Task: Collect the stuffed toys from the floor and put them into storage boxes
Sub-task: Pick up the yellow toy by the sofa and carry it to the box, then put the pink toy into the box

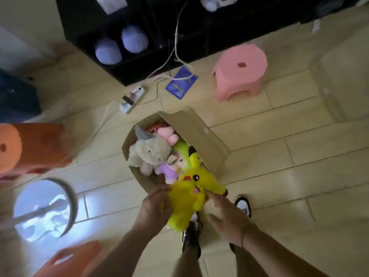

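holding yellow plush toy (188,198), unlabelled.

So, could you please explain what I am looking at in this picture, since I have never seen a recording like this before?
There is no machine here. A person wears a wide-angle camera on the head, so you look down past their arms to the floor. The left hand grips the side of a yellow stuffed toy, and the right hand touches its other side with fairly straight fingers. The toy hangs over the near edge of an open cardboard box that stands on the tiled floor. The box already holds other toys, among them a grey plush, a pink one and a purple one. Around it are a pink stool, a power strip with white cables, and a black shelf unit. The person's shoes show below the toy.
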The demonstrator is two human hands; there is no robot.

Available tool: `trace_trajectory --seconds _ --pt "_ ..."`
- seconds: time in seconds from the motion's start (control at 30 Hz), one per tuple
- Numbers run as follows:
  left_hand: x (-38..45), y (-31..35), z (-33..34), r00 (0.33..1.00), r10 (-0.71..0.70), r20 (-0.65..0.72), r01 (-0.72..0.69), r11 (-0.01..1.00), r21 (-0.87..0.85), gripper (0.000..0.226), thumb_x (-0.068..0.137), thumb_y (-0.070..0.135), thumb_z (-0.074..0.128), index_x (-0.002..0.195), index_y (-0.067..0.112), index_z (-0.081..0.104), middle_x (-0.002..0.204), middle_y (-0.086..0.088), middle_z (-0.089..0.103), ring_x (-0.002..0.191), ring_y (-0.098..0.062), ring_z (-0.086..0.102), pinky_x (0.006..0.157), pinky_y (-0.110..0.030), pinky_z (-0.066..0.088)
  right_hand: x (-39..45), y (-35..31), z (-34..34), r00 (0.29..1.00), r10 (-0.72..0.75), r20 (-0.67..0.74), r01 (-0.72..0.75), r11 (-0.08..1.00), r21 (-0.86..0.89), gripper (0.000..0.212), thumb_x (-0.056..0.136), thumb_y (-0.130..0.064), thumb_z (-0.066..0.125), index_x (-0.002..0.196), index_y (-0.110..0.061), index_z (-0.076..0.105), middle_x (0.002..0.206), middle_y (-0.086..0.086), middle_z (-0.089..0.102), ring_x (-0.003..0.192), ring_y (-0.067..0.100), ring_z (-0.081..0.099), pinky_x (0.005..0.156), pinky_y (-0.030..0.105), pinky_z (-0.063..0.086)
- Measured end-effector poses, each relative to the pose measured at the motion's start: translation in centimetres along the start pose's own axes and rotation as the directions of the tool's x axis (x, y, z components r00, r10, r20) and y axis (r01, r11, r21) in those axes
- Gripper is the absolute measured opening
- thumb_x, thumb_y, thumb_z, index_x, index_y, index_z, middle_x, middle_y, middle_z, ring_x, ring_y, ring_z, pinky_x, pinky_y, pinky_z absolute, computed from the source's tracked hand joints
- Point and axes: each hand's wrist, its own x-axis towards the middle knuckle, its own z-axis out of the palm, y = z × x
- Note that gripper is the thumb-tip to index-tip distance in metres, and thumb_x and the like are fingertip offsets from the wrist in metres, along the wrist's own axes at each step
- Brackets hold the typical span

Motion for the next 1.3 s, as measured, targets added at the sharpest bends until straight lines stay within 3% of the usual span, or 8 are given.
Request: trace_trajectory --seconds 0.1,0.2,0.4,0.67,0.83,0.93,1.03,1.3 --pt "3.4 -7.4 4.0 0.995 -0.090 0.045 0.077 0.971 0.228 0.048 0.065 0.026 0.063 0.112 0.021 0.060 0.133 -0.004 0.057 0.123 -0.018 0.054 0.090 -0.041 0.052 7.4 2.5 3.4 0.997 -0.033 -0.076 0.014 0.971 -0.237 0.050 0.090 -0.020 0.050 0.139 -0.027 0.041 0.141 -0.001 0.042 0.128 0.023 0.046 0.104 0.032 0.041" --pt "4.8 -9.9 7.8 0.923 -0.338 0.185 0.211 0.844 0.493 0.107 0.059 0.063 0.070 0.148 0.030 0.021 0.155 -0.002 0.024 0.144 -0.027 0.023 0.104 -0.051 0.038 11.8 3.6 6.7 0.981 -0.078 -0.178 0.018 0.948 -0.316 0.054 0.088 -0.018 0.052 0.141 -0.020 0.042 0.149 0.007 0.032 0.137 0.028 0.034 0.109 0.036 0.038" --pt "5.1 -10.5 13.0 0.956 -0.284 0.077 0.170 0.748 0.642 0.088 0.059 0.065 0.045 0.137 0.036 0.014 0.140 -0.002 0.025 0.124 -0.031 0.031 0.087 -0.050 0.035 17.0 6.2 11.3 0.989 -0.124 -0.078 0.060 0.830 -0.554 0.074 0.091 -0.041 0.051 0.150 -0.039 0.008 0.161 0.006 -0.012 0.147 0.038 -0.002 0.117 0.051 0.017" --pt "6.7 -12.1 17.3 0.799 -0.528 0.287 0.119 0.607 0.786 0.088 0.092 0.066 0.026 0.144 0.027 -0.033 0.158 -0.005 -0.025 0.145 -0.037 -0.017 0.106 -0.070 0.011 20.3 10.0 10.4 0.997 -0.037 0.063 0.070 0.742 -0.667 0.078 0.087 -0.052 0.049 0.146 -0.048 -0.002 0.160 -0.002 -0.016 0.148 0.030 0.003 0.111 0.053 0.027" --pt "5.9 -4.2 12.3 0.795 -0.562 0.229 0.193 0.592 0.783 0.086 0.088 0.063 0.042 0.151 0.026 -0.003 0.156 -0.008 0.013 0.143 -0.037 0.013 0.103 -0.060 0.028 13.5 6.0 3.8 0.996 -0.087 0.018 0.088 0.921 -0.380 0.066 0.091 -0.035 0.054 0.149 -0.032 0.023 0.156 0.000 0.025 0.136 0.025 0.037 0.105 0.041 0.041" --pt "5.8 3.0 7.4 0.831 -0.465 0.306 0.021 0.575 0.818 0.066 0.090 0.064 0.038 0.142 0.025 0.030 0.138 -0.005 0.048 0.128 -0.031 0.042 0.099 -0.049 0.036 7.2 4.7 -3.3 0.978 -0.070 -0.198 0.027 0.977 -0.212 0.047 0.093 -0.026 0.051 0.140 -0.021 0.045 0.142 0.003 0.048 0.128 0.023 0.048 0.104 0.037 0.042" --pt "5.4 13.1 3.5 0.879 -0.291 0.378 -0.166 0.556 0.814 0.061 0.090 0.062 0.038 0.140 0.027 0.036 0.139 0.001 0.050 0.126 -0.026 0.047 0.102 -0.044 0.037 -1.7 4.8 -11.4 0.930 -0.001 -0.367 -0.060 0.986 -0.154 0.047 0.095 -0.032 0.046 0.141 -0.027 0.041 0.139 0.001 0.053 0.120 0.023 0.055 0.098 0.038 0.047" --pt "2.8 47.2 8.0 0.802 0.248 0.544 -0.505 0.768 0.394 0.054 0.089 0.047 0.056 0.136 0.020 0.051 0.133 -0.003 0.057 0.119 -0.021 0.055 0.097 -0.027 0.040 -35.5 11.2 -24.0 0.606 0.273 -0.747 -0.082 0.956 0.283 0.040 0.093 -0.032 0.055 0.132 -0.025 0.053 0.123 -0.002 0.064 0.110 0.018 0.061 0.095 0.026 0.045"
